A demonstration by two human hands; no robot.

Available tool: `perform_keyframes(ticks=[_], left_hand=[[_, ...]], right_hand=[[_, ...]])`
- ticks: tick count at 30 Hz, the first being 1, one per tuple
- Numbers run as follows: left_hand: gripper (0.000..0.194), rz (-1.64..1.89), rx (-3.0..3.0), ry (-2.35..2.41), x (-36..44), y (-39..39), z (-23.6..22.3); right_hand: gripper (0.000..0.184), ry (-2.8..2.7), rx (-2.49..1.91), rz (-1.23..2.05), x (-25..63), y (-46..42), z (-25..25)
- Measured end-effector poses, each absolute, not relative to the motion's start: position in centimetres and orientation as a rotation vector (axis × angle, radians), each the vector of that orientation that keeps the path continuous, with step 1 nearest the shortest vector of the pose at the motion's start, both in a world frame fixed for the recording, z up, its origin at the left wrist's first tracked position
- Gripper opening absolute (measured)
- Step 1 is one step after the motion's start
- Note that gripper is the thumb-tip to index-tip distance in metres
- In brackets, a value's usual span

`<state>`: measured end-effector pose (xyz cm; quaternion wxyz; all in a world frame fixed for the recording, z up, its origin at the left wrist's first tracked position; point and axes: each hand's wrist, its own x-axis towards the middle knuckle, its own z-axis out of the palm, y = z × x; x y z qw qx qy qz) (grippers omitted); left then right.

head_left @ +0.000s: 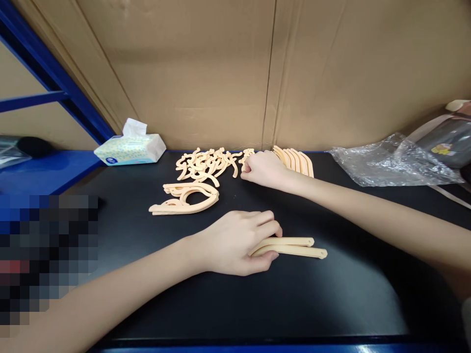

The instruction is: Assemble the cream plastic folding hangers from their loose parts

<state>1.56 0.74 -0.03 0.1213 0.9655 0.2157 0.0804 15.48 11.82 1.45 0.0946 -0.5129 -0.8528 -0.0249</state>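
Your left hand (pixel 241 242) grasped two cream strips (pixel 294 250) at your one o'clock, ends toward three (presumably to keep them paired); your right hand (pixel 264 169), at twelve beside curved pieces (pixel 306 163), hid its fingertips: grip could not be told.

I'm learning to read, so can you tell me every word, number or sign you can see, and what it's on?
No words or numbers can be read.
Tissue box: a blue mark, too small and blurred to read.
Grey item at the far right: a yellow picture, no readable letters.
Cream strips in the left hand: no lettering shows.
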Motion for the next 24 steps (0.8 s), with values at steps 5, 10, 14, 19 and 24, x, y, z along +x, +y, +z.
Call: perform_keyframes(ticks=[5, 10, 14, 19, 24], left_hand=[[0.021, 0.239, 2.822, 0.632, 1.6, 0.7, -0.1], [0.020, 0.266, 2.821, 0.621, 1.6, 0.8, -0.1], [0.021, 0.316, 2.835, 0.586, 1.6, 1.0, -0.1], [0.025, 0.625, 2.922, 0.534, 1.5, 1.2, -0.4], [0.021, 0.960, 2.950, 0.689, 1.4, 1.3, -0.6]], right_hand=[[0.019, -2.398, -1.548, -0.061, 16.8, 11.4, 2.7], [0.014, -2.192, -1.379, 0.135, 18.7, 9.3, 3.8], [0.011, -2.179, -1.188, 0.295, 20.0, 6.0, 3.4], [0.015, -2.279, -1.173, 0.447, 20.9, 2.8, 1.0], [0.012, -2.460, -1.103, 0.302, 20.7, 2.2, -0.8]])
